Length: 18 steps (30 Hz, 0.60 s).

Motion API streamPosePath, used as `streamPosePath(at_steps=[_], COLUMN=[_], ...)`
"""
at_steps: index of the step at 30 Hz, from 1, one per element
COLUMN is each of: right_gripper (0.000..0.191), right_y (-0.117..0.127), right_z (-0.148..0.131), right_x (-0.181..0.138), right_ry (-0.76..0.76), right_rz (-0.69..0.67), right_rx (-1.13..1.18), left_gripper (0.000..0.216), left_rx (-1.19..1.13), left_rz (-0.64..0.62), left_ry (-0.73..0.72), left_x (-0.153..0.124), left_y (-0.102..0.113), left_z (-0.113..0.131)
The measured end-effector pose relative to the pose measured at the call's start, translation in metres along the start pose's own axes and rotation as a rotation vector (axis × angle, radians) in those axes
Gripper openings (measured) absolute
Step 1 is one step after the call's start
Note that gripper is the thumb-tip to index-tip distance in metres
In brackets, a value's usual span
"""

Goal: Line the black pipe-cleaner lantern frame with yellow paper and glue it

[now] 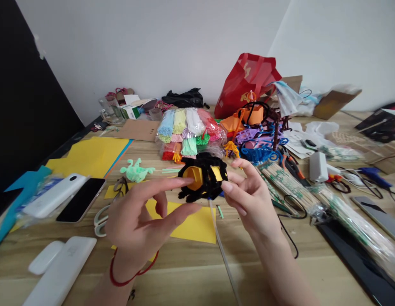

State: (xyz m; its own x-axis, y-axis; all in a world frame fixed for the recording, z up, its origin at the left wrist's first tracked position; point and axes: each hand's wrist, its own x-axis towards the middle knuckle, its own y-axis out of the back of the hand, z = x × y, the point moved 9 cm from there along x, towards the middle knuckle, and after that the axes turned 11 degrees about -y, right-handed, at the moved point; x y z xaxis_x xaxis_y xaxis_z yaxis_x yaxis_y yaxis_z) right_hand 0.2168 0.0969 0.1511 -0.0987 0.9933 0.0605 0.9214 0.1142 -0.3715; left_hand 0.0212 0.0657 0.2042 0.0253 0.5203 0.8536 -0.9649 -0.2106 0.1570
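A small black fuzzy pipe-cleaner figure [206,180] with yellow paper inside its frame is held up over the table. My right hand [253,193] pinches its right end between thumb and fingers. My left hand [149,208] has its index finger pressed to the round yellow paper at the left end, with the thumb apart just below. Under the hands lies a sheet of yellow paper [197,225]. Behind my left hand is a mint-green pipe-cleaner figure [136,170], and white-handled scissors [102,221] are partly hidden by that hand.
Bundled pipe cleaners [191,131] in clear plastic stand at the back, near a red bag [248,80] and a pile of purple and blue pieces [256,142]. Pliers [293,165] and packs of sticks [353,225] lie right. A phone [80,199] and yellow sheets [92,155] lie left.
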Motion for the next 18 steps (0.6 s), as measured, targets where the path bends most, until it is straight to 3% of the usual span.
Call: streamPosePath(at_steps=[5, 10, 18], right_gripper=[0.039, 0.055, 0.063], right_y=[-0.002, -0.011, -0.011], right_z=[-0.017, -0.028, -0.027], right_x=[-0.015, -0.033, -0.036], right_ry=[0.242, 0.477, 0.611], right_rz=[0.135, 0.194, 0.159], right_rx=[-0.157, -0.417, -0.512], left_gripper=[0.021, 0.019, 0.037], left_rx=[0.040, 0.044, 0.049], left_rz=[0.015, 0.016, -0.003], left_ry=[-0.005, 0.093, -0.115], left_x=[0.000, -0.001, 0.002], left_y=[0.000, 0.001, -0.001], left_z=[0.001, -0.010, 0.009])
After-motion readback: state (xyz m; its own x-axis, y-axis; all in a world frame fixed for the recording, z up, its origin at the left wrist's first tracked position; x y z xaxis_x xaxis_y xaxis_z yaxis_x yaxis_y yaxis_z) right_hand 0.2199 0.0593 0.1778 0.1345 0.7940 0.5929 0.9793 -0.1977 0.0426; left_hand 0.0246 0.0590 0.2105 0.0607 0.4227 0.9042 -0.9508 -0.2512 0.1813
